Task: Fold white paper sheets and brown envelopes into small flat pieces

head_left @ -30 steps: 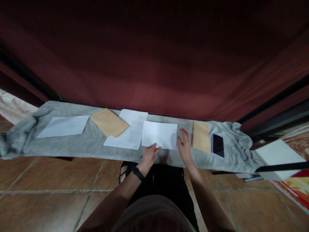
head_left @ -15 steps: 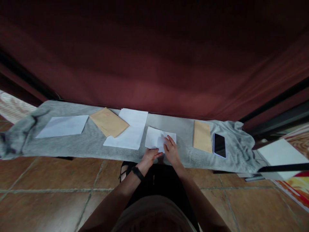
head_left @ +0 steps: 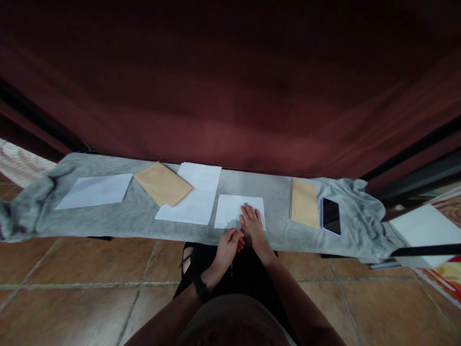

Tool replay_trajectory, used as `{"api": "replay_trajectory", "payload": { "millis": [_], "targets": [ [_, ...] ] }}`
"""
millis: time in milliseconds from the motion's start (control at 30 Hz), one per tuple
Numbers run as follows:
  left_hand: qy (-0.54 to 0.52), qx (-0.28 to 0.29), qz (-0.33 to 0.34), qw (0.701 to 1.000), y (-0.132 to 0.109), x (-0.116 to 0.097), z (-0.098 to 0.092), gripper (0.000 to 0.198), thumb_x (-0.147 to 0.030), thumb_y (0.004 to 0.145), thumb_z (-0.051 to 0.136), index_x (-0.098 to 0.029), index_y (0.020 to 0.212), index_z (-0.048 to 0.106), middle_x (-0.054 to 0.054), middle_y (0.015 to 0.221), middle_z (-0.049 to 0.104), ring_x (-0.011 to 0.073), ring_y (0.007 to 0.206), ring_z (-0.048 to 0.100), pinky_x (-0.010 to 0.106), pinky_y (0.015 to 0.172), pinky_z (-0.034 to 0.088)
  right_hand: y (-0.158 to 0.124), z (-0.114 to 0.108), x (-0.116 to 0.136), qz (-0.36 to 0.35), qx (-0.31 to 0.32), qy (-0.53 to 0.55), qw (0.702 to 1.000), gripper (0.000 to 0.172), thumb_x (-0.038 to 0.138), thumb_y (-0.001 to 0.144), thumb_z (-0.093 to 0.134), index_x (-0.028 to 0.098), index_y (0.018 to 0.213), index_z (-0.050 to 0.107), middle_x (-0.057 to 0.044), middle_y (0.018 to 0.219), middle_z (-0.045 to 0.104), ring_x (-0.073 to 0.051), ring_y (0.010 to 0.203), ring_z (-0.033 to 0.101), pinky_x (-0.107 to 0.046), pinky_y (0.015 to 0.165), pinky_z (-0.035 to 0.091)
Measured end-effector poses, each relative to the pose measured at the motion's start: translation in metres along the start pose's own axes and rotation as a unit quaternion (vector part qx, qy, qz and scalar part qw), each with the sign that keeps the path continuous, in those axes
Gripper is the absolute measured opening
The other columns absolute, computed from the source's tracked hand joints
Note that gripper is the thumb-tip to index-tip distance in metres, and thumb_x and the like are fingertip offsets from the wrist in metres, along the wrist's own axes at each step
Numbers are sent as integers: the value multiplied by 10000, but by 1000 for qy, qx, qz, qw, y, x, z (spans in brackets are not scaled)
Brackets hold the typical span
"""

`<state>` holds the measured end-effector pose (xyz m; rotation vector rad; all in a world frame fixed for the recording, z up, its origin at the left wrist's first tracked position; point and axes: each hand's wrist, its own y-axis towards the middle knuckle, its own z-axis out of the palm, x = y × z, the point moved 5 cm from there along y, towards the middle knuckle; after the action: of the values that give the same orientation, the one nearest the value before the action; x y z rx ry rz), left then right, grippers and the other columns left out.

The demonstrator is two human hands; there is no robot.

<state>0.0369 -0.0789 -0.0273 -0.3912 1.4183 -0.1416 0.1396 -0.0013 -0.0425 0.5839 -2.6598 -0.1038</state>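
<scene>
A folded sheet of white paper (head_left: 226, 211) lies flat in front of me on the grey cloth. My right hand (head_left: 252, 225) is pressed on its right half, fingers stretched out and palm down. By the paper's front edge, my left hand (head_left: 229, 244) is curled closed beside the right wrist, with nothing seen in it. A dark band is on my left wrist. Left of the folded paper is a stack of white sheets (head_left: 203, 192), and a brown envelope (head_left: 163, 182) rests partly over it.
Another white sheet (head_left: 95, 190) lies at the far left of the cloth-covered bench (head_left: 137, 223). To the right are a stack of brown envelopes (head_left: 305, 203) and a phone (head_left: 331, 216). A dark red curtain (head_left: 230, 125) hangs behind the bench.
The folded paper now lies flatter. My right hand has spread flat onto it, while my left hand has come off its front edge toward me and curled up.
</scene>
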Motion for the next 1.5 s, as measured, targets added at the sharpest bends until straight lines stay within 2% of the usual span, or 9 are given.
{"api": "replay_trajectory", "payload": {
  "millis": [100, 200, 300, 433, 733, 933, 1100, 1233, 1500],
  "targets": [
    [167, -43, 210, 962, 21, -29, 3, 341, -408, 987, 482, -194, 1150, 692, 106, 1225, 714, 236, 1171, 652, 411, 1081, 468, 7, 5, 8, -8, 21, -10, 1000, 534, 206, 1009, 372, 107, 1532, 412, -155, 1610, 371, -252, 1510, 311, -467, 1242, 199],
    [330, -25, 276, 902, 58, -38, 9, 490, -406, 988, 473, -140, 1389, 567, 137, 1516, 515, 275, 1476, 373, 485, 1240, 254, 14, 9, 13, -10, 22, -18, 1000, 561, 224, 1011, 371, 161, 1568, 355, -121, 1615, 373, -248, 1504, 317, -466, 1237, 208],
    [442, -12, 271, 855, 85, -31, 7, 535, -407, 1013, 394, -129, 1456, 507, 148, 1551, 471, 279, 1511, 311, 513, 1258, 179, 19, 10, 10, 8, 18, -40, 999, 558, 236, 1019, 354, 188, 1574, 351, -103, 1627, 355, -265, 1507, 307, -481, 1234, 203],
    [496, -14, 283, 821, 93, -20, 4, 576, -407, 1023, 361, -118, 1516, 433, 154, 1595, 399, 279, 1531, 263, 510, 1259, 161, 21, 7, -1, 34, -2, -50, 998, 550, 259, 1021, 353, 202, 1567, 371, -111, 1632, 344, -287, 1506, 310, -513, 1227, 197],
    [516, -66, 286, 805, 98, -19, -16, 626, -396, 1011, 379, -59, 1539, 372, 198, 1621, 323, 307, 1541, 220, 513, 1254, 165, 10, -3, -39, 79, -132, 4, 988, 564, 376, 1032, 370, 107, 1526, 426, -193, 1588, 397, -310, 1477, 366, -540, 1210, 238],
    [525, -67, 291, 797, 96, -23, -18, 620, -360, 1005, 369, 1, 1510, 392, 248, 1603, 323, 338, 1532, 237, 551, 1241, 187, -3, -12, -57, 101, -154, 43, 982, 581, 397, 1030, 369, 73, 1506, 446, -226, 1560, 423, -335, 1456, 401, -581, 1209, 235],
    [554, -38, 330, 764, 69, -15, -2, 572, -344, 1019, 355, -80, 1525, 400, 173, 1609, 363, 283, 1538, 239, 511, 1251, 213, -8, -15, -45, 100, -150, 8, 984, 545, 323, 1037, 337, 67, 1507, 442, -225, 1562, 422, -323, 1468, 385, -569, 1210, 235],
    [621, 10, 327, 712, 46, -2, 10, 547, -276, 1032, 284, -62, 1523, 398, 154, 1605, 378, 246, 1535, 250, 466, 1258, 225, -11, -2, -12, 25, -69, -42, 996, 517, 278, 1050, 303, 99, 1515, 439, -168, 1592, 398, -268, 1488, 356, -492, 1219, 254],
    [658, -20, 337, 673, 38, -2, -18, 590, -388, 1054, 275, -78, 1550, 353, 154, 1611, 364, 242, 1528, 271, 442, 1245, 271, -32, 0, -14, 26, -68, -113, 991, 562, 345, 1055, 350, 92, 1556, 362, -176, 1596, 386, -283, 1480, 365, -480, 1208, 260]
  ]
}}
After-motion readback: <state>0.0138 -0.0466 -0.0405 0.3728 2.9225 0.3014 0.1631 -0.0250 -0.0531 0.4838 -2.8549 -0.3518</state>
